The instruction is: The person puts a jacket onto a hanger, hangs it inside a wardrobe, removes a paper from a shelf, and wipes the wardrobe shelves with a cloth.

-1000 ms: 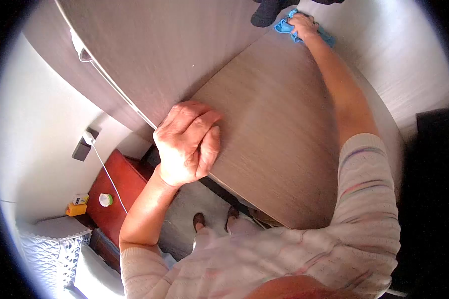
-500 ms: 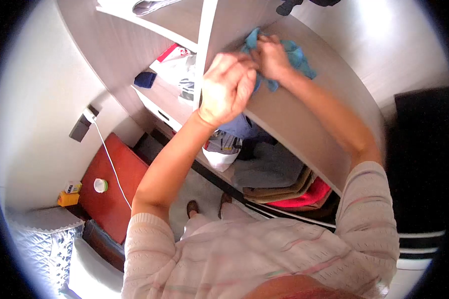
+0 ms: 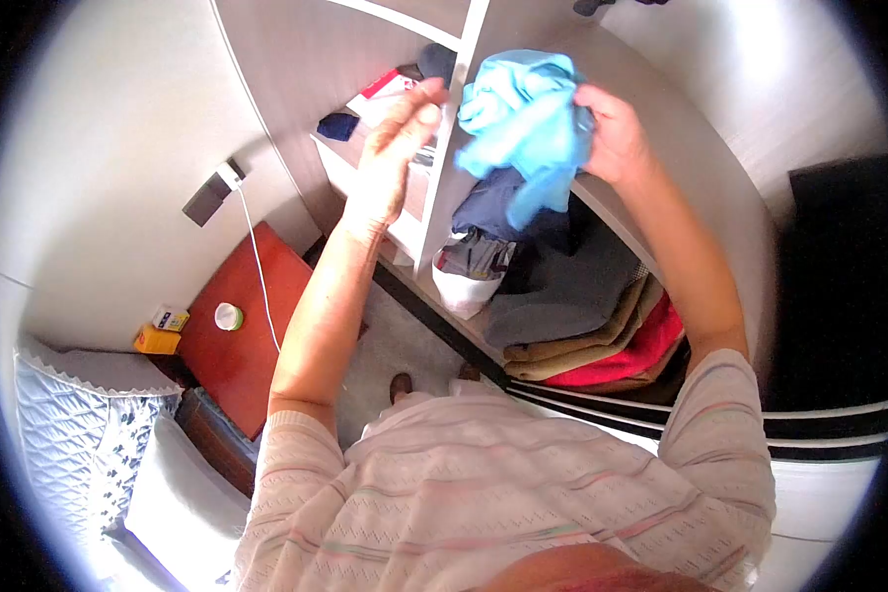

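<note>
A crumpled light-blue cloth hangs in front of the upper shelf, its lower end dangling and slightly blurred. My right hand grips it at its right edge, thumb on the near side. To the left of the white upright divider, my left hand is raised with its fingers stretched out and nothing in it. It is apart from the cloth and partly covers a red-and-white package on the left shelf. Whether the cloth is a garment I cannot tell.
Below the shelf lie folded dark-grey, tan and red clothes, beside a white bag and navy fabric. A small navy item sits on the left shelf. On the left stands a red-brown table with a white cord across it.
The blue cloth has come up off the shelf surface in my right hand, towards me. My left hand has moved left, away from the cloth, and its fingers have straightened.
</note>
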Available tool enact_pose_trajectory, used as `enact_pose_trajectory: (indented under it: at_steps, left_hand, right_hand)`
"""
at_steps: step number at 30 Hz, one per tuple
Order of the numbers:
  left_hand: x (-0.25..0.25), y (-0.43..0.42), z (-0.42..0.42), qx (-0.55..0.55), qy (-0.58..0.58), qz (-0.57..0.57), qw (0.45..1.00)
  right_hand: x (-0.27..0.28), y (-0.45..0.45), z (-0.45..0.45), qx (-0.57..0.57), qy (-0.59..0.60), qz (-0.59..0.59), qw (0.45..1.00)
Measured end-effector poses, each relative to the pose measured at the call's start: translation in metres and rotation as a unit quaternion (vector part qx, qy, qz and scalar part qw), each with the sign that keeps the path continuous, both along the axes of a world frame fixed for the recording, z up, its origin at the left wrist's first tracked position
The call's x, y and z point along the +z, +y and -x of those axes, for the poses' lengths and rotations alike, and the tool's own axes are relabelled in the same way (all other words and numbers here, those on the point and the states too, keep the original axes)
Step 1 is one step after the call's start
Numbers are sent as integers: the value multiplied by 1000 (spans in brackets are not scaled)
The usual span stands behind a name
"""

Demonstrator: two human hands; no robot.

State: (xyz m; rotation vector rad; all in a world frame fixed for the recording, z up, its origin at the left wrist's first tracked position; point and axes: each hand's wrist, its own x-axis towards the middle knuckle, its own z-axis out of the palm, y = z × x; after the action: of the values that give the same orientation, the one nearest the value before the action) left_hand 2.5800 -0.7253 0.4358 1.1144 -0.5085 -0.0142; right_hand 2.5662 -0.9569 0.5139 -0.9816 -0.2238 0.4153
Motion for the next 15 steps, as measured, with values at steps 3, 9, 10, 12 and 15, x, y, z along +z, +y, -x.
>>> enact_pose_trajectory:
  at_steps: [3,9,10,12,15]
  left_hand:
    - [15,-2,24,-117,12,30,993]
    - [18,-8,15,-139,70,27,987]
    - [19,-12,13,-140,60,40,987]
    - [26,-25,9,-163,55,69,983]
    - [48,-56,0,-166,70,72,981]
  right_hand:
    - [3,-11,3,43,-10,-12,999]
    - [20,-48,18,-83,-91,58,991]
    - [24,-54,19,-102,-85,64,989]
    - [34,-68,21,-134,-78,91,984]
    - [53,-113,2,-131,-109,141,975]
